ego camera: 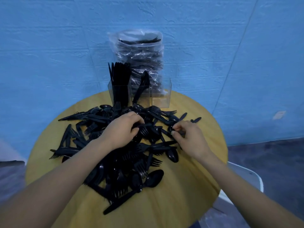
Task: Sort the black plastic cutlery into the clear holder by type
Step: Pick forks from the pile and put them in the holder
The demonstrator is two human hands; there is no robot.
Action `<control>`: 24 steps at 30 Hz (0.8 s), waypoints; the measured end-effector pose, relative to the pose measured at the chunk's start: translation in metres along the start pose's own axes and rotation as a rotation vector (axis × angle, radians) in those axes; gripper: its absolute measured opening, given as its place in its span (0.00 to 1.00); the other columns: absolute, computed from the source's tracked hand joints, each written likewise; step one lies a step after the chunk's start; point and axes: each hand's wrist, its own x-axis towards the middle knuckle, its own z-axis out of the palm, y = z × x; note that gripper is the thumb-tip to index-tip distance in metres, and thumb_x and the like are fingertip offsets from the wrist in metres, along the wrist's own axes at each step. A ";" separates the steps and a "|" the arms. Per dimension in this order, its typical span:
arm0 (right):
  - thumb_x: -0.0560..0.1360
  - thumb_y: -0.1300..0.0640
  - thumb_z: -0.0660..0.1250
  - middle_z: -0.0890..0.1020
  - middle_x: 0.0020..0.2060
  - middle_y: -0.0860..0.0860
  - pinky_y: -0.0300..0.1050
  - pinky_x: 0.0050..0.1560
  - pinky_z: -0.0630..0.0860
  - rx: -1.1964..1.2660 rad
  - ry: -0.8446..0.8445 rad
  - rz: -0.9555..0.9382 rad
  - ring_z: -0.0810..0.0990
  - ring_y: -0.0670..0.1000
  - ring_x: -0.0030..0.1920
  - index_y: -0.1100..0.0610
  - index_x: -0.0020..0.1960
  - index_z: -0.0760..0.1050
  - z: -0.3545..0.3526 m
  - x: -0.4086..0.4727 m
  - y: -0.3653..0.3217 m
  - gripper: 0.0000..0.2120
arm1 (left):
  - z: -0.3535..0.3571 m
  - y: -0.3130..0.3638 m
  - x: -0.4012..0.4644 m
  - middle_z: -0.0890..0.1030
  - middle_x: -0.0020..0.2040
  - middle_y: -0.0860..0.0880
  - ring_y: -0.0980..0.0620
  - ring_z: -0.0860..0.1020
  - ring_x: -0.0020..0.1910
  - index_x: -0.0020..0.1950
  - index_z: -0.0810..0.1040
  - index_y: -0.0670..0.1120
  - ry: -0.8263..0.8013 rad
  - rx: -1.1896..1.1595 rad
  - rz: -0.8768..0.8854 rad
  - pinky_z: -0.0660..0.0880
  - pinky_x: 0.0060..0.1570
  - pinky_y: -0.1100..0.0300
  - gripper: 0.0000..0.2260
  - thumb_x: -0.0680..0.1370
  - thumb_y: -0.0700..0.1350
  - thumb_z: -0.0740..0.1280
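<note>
Fingers pinching cutlery, wrists bent down

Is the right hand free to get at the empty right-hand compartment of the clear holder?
Probably yes: the holder's right compartment stands open-topped beyond the pile, nothing above it, though the right hand pinches cutlery.

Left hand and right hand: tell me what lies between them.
In the head view, between the left hand and right hand lies part of the cutlery pile: black forks and handles crossing one another, no bare table.
</note>
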 end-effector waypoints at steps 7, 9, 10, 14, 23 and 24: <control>0.77 0.42 0.60 0.74 0.60 0.45 0.45 0.60 0.64 -0.124 -0.138 -0.191 0.67 0.48 0.62 0.49 0.66 0.73 0.013 -0.024 -0.002 0.20 | 0.014 -0.004 -0.001 0.68 0.69 0.53 0.52 0.70 0.66 0.69 0.69 0.51 -0.105 0.004 -0.001 0.68 0.64 0.56 0.21 0.77 0.40 0.65; 0.77 0.41 0.60 0.75 0.59 0.44 0.46 0.61 0.65 -0.116 -0.141 -0.216 0.67 0.47 0.61 0.49 0.64 0.74 0.016 -0.027 0.001 0.20 | 0.015 -0.003 0.002 0.71 0.65 0.52 0.51 0.71 0.64 0.66 0.73 0.51 -0.006 0.038 -0.004 0.70 0.61 0.54 0.17 0.77 0.40 0.65; 0.77 0.41 0.60 0.76 0.58 0.44 0.47 0.61 0.66 -0.106 -0.141 -0.229 0.68 0.47 0.60 0.49 0.64 0.75 0.017 -0.027 0.002 0.20 | 0.015 -0.002 0.003 0.73 0.63 0.52 0.51 0.71 0.63 0.64 0.75 0.51 0.041 0.063 -0.008 0.71 0.59 0.54 0.16 0.77 0.40 0.65; 0.76 0.40 0.59 0.77 0.57 0.44 0.48 0.59 0.67 -0.084 -0.161 -0.267 0.69 0.46 0.58 0.48 0.62 0.76 0.018 -0.027 0.003 0.20 | 0.017 -0.003 0.009 0.76 0.58 0.51 0.50 0.73 0.59 0.61 0.77 0.49 0.117 0.097 0.009 0.73 0.54 0.55 0.14 0.77 0.39 0.64; 0.78 0.49 0.62 0.79 0.50 0.45 0.44 0.53 0.71 0.034 -0.135 -0.313 0.75 0.49 0.51 0.51 0.57 0.80 0.020 -0.026 0.007 0.13 | 0.009 -0.009 0.010 0.78 0.48 0.47 0.49 0.77 0.47 0.53 0.82 0.44 0.398 -0.042 0.114 0.75 0.45 0.56 0.08 0.77 0.38 0.66; 0.77 0.49 0.62 0.79 0.50 0.46 0.44 0.52 0.71 0.041 -0.129 -0.305 0.75 0.50 0.50 0.52 0.56 0.81 0.021 -0.026 0.007 0.14 | 0.005 -0.007 0.010 0.78 0.48 0.47 0.50 0.77 0.45 0.53 0.82 0.43 0.436 -0.093 0.106 0.73 0.45 0.59 0.07 0.77 0.38 0.66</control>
